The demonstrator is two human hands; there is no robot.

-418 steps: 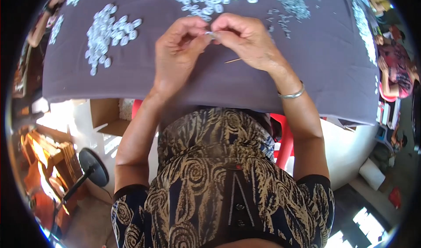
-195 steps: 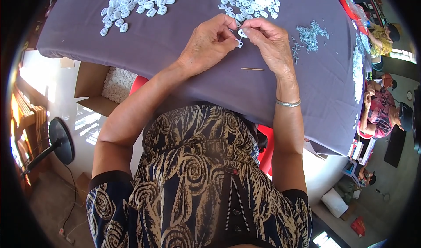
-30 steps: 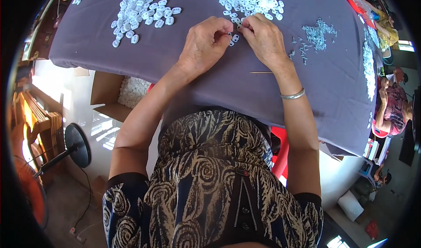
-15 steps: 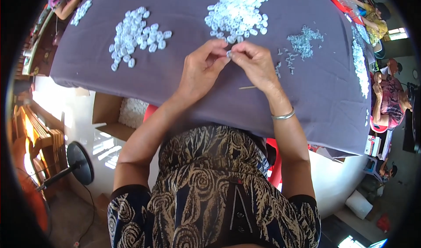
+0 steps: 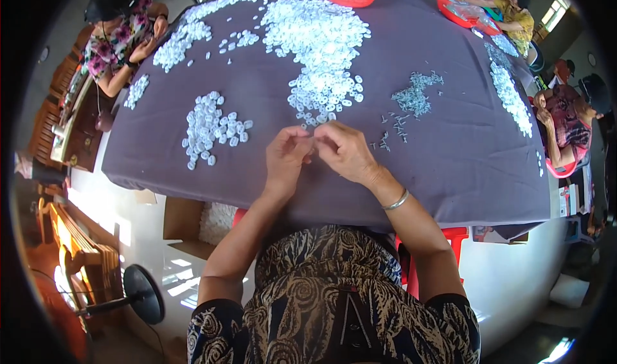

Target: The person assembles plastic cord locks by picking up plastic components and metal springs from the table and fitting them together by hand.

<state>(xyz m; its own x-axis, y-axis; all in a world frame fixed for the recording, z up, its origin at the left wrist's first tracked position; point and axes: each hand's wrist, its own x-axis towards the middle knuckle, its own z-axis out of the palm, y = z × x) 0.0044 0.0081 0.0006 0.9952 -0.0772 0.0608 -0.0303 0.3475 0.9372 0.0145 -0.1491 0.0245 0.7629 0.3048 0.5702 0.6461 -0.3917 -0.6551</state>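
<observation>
We have the left hand [image 5: 285, 161] and right hand [image 5: 348, 152] raised over the dark cloth-covered surface [image 5: 463, 152], nearly meeting at the fingertips. Both hands are curled with thumb and fingers narrowed; blur and overlap prevent us from telling whether a part is gripped between them. Directly beyond the fingertips, away from the body, lies the near end of the heap of white oval parts [image 5: 324, 55]; its long axis runs outward from us, with both hands about equally near. The small grey screw-like pins [image 5: 412, 98] lie to the right, nearer the right hand, strays trailing toward it with axes in mixed directions. A smaller group of white oval parts [image 5: 209, 128] lies to the left, nearer the left hand.
</observation>
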